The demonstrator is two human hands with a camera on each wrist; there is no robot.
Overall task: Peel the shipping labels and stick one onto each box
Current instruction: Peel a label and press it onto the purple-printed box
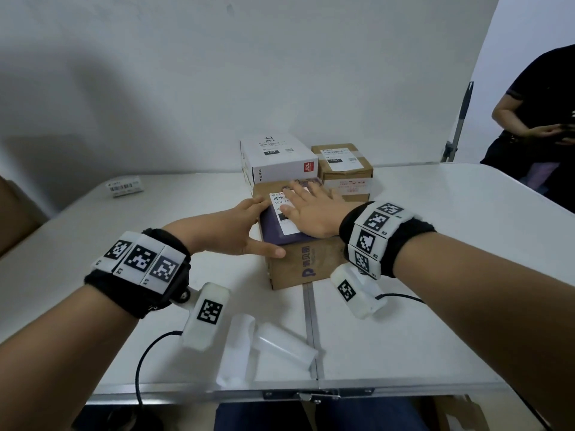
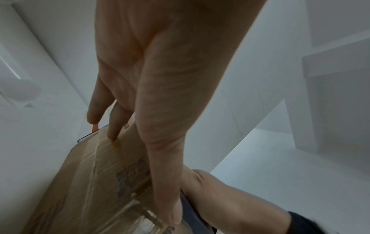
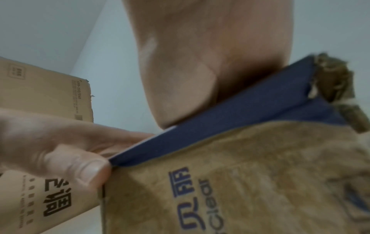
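Observation:
A brown box point(image 1: 306, 264) with a purple top stands mid-table, and a white shipping label point(image 1: 278, 204) lies on that top. My right hand point(image 1: 308, 208) lies flat over the label, fingers spread and straight, palm down point(image 3: 200, 71). My left hand point(image 1: 249, 227) braces the box's left side with straight fingers point(image 2: 112, 126); its thumb point(image 3: 86, 167) rests at the front corner. Behind stand a white box point(image 1: 277, 160) and a smaller brown box point(image 1: 345, 169), each with a label on top.
A stack of labels point(image 1: 124, 186) lies at the far left of the white table point(image 1: 435, 275). Peeled backing sheets point(image 1: 264, 346) lie near the front edge. A large carton point(image 1: 15, 219) is at the left edge. Another person point(image 1: 541, 135) stands at the right.

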